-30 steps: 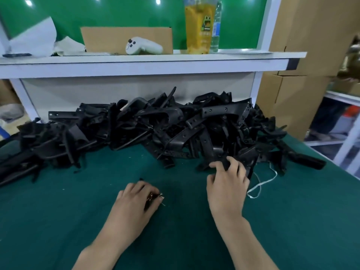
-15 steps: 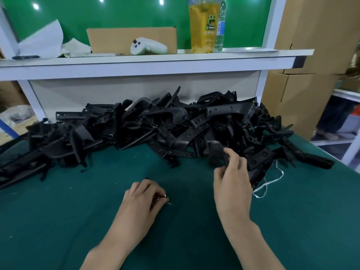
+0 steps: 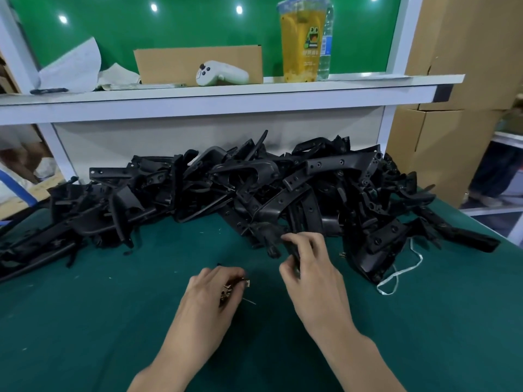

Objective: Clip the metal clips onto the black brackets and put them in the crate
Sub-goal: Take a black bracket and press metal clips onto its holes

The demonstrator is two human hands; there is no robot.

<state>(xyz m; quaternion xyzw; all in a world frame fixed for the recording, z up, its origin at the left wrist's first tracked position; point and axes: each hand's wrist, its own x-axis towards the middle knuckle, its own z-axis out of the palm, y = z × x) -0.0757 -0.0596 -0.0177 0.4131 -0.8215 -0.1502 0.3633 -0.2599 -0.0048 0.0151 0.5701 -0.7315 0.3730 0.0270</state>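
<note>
Bright overhead lamps glare on the green board [image 3: 198, 21]; wide-angle edges bend.

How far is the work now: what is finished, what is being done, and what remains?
Done: no clipped bracket shows, and no crate is in view.
In hand: the right hand grips one black bracket at the front of the pile; the left hand holds metal clips.
Left: clipping this bracket, crating it, then the large pile of brackets on the green table.

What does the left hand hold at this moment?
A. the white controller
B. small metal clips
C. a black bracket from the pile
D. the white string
B: the left hand is closed on small metal clips above the green mat, while the right hand grips a black bracket.
</note>
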